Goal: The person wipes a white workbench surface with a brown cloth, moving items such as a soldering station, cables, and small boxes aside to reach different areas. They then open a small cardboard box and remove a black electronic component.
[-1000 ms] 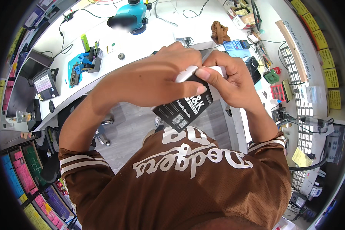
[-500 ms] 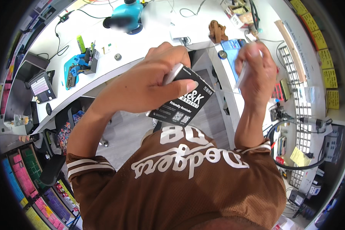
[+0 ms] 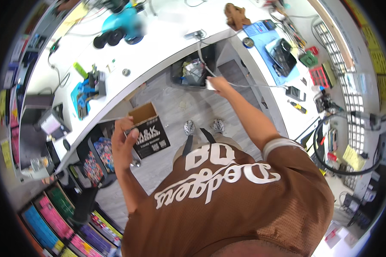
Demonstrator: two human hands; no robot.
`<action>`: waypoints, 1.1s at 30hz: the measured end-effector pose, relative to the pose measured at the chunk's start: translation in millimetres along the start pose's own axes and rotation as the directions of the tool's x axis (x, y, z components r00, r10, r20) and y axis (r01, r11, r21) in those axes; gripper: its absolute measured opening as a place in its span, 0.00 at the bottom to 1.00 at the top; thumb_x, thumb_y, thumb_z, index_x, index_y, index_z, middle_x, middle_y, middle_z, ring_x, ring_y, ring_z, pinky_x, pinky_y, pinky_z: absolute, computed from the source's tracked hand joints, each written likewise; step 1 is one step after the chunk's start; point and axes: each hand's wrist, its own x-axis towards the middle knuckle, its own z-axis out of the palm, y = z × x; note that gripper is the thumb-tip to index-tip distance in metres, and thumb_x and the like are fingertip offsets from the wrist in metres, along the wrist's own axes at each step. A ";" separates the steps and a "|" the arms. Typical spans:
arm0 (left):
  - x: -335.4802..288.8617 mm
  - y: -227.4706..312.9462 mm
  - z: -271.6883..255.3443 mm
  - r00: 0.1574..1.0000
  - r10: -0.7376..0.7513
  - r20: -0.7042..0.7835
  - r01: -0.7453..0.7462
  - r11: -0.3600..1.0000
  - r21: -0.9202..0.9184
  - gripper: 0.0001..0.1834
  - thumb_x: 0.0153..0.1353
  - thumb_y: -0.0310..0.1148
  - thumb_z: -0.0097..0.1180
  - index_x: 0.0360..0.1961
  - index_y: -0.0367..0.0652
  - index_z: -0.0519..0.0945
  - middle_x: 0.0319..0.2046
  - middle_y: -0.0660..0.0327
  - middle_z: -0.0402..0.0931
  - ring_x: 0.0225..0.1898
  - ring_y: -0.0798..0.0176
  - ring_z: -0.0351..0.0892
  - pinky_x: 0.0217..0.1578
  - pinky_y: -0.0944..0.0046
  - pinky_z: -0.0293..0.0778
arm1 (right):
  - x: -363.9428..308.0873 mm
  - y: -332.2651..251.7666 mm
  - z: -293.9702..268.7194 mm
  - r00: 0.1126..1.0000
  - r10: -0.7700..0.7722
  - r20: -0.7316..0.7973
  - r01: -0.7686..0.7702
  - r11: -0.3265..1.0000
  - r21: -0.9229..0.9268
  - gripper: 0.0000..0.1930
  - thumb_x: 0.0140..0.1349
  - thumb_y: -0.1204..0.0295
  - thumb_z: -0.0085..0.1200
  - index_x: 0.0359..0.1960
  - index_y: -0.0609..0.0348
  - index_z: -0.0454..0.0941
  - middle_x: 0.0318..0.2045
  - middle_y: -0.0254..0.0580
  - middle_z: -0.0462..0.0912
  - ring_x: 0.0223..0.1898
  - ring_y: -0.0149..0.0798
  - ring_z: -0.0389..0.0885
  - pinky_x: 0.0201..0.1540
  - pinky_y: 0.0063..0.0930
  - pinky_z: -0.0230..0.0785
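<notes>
An open black cardboard box (image 3: 153,139) with white print on its side stands tilted at the left, its brown inside showing. My left hand (image 3: 123,143) grips the box by its left edge, thumb on the printed face. My right hand (image 3: 220,85) is stretched forward, fingers closed on a small white piece (image 3: 210,85) whose kind is not clear. It is just beside the near right corner of a dark bin (image 3: 174,73). Crumpled clear plastic (image 3: 194,71) lies inside the bin. A grey cable (image 3: 203,62) hangs past my right hand.
A white curved desk (image 3: 158,47) runs around the far side. On it are a teal microscope (image 3: 120,25), a tool holder (image 3: 99,83), a blue mat (image 3: 266,47) with a black device (image 3: 281,55), and a yellow screwdriver (image 3: 298,107). An office chair (image 3: 90,171) stands at left.
My left hand has lowered the box to the left, and its open top now shows. The right hand has moved from above the desk's right side to beside the bin.
</notes>
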 end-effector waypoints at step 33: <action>131.8 -9.0 324.8 0.796 -0.136 0.590 0.283 0.945 -0.163 0.48 0.69 0.46 0.65 0.79 0.38 0.51 0.67 0.46 0.68 0.70 0.53 0.68 0.71 0.55 0.64 | -212.3 25.5 -163.4 0.887 -0.454 -0.079 0.458 0.848 0.268 0.64 0.60 0.31 0.60 0.82 0.64 0.42 0.76 0.64 0.61 0.77 0.53 0.60 0.78 0.40 0.52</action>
